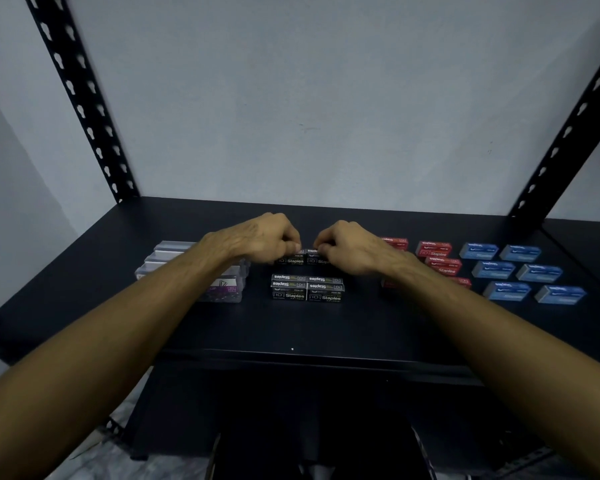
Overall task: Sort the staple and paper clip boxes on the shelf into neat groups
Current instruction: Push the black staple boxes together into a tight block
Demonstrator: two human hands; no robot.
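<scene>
Centrally, left hand (264,242), right hand (347,249), fingers curled, seemingly pinching black staple boxes (303,259)

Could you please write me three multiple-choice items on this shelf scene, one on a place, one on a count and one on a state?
1. Where do the blue staple boxes lie on the shelf?
A. at the far right
B. at the far left
C. in the middle, under the hands

2. How many blue staple boxes are in view?
A. three
B. six
C. nine

3. What are the two hands doing?
A. hanging clear of everything
B. lying flat on the red staple boxes
C. each pinching a black staple box in the back pair of black boxes

Answers:
1. A: they lie right of the red ones.
2. B: two columns of three.
3. C: the left hand and right hand curl their fingertips onto those boxes, behind the front black stack.
</scene>
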